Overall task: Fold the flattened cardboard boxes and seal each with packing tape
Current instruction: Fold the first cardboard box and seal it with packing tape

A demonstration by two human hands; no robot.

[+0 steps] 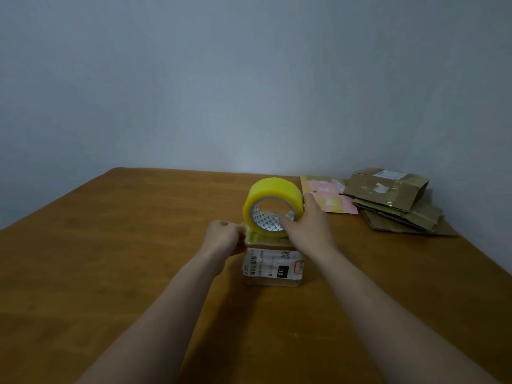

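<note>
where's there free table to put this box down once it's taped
The widest bare stretch of table is left of the left hand, out to its edge. A smaller one lies right of the right hand, nearer than the flattened cardboard pile. Crowded: the far right corner, with that pile and the pink card, and the middle around the box and tape roll.

A brown wooden table [110, 273] against a plain, pale grey-blue wall [249, 79] behind its far edge.
</note>
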